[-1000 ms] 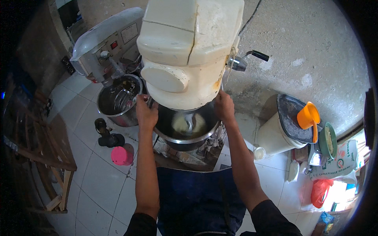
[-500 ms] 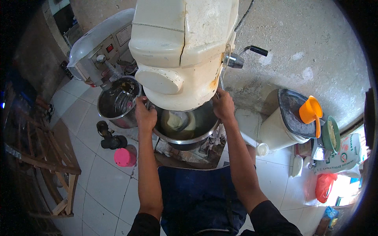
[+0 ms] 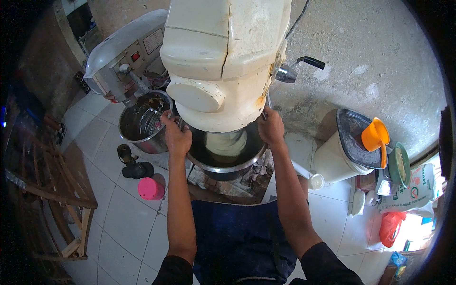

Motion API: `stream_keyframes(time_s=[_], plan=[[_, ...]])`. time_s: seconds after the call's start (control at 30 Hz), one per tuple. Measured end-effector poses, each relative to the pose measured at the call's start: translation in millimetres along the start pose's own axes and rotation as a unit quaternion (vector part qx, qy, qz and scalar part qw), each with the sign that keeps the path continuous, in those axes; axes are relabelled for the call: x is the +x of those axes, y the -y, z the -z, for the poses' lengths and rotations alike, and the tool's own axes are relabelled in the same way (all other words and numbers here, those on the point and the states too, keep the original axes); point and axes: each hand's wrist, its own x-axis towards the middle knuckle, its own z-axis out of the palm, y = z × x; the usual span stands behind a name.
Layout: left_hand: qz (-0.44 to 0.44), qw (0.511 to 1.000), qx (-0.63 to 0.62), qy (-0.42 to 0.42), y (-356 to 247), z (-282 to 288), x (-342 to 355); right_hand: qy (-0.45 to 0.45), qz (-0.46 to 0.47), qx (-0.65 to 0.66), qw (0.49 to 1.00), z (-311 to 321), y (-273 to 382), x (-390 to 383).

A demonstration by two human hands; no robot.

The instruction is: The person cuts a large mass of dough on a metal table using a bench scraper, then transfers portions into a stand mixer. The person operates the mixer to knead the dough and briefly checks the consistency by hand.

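Note:
A big cream-coloured stand mixer (image 3: pixel 199 61) rises in front of me. Under its head sits a steel mixing bowl (image 3: pixel 223 169) holding pale dough (image 3: pixel 227 144); the mixing tool is mostly hidden by the head. My left hand (image 3: pixel 177 140) is closed on the bowl's left side by the rim, its forefinger lifted a little. On the opposite side, my right hand (image 3: pixel 271 128) grips the bowl's edge, close to a thin metal bar. The exact parts under my fingers are partly hidden.
Left of the bowl stands a second mixer (image 3: pixel 118 57) with a steel bowl (image 3: pixel 156 142) and whisk. A pink container (image 3: pixel 151 189) and dark metal part (image 3: pixel 135 166) lie on the tiles. At right, an orange dipper (image 3: pixel 375 135) rests on a lidded white bucket (image 3: pixel 332 156); a wooden rack (image 3: pixel 85 232) stands left.
The dough has turned and changed shape in the bowl. My left hand's fingers have shifted and loosened slightly; the right hand stays in place. A person's leg at far left has moved.

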Motion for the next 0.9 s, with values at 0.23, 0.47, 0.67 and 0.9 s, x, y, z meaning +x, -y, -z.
stream_keyframes(time_s=[0.23, 0.47, 0.67, 0.9], plan=[[-0.019, 1.0, -0.012, 0.016, 3.4, 1.7, -1.4, 0.011, 0.005, 0.005, 1.0, 1.2, -1.9, 0.5], [-0.001, 1.0, 0.016, 0.024, 4.2, 0.3, -0.2, 0.002, 0.005, 0.004, 1.0, -2.4, -6.5, 2.8], [-0.019, 0.999, 0.021, 0.023, 3.9, 2.4, -2.3, 0.013, -0.005, 0.003, 1.0, -4.3, -8.3, 3.9], [-0.011, 0.999, 0.029, 0.029, 2.0, 2.6, -2.7, 0.007, 0.013, 0.014, 1.0, -3.6, -9.1, 4.0]])
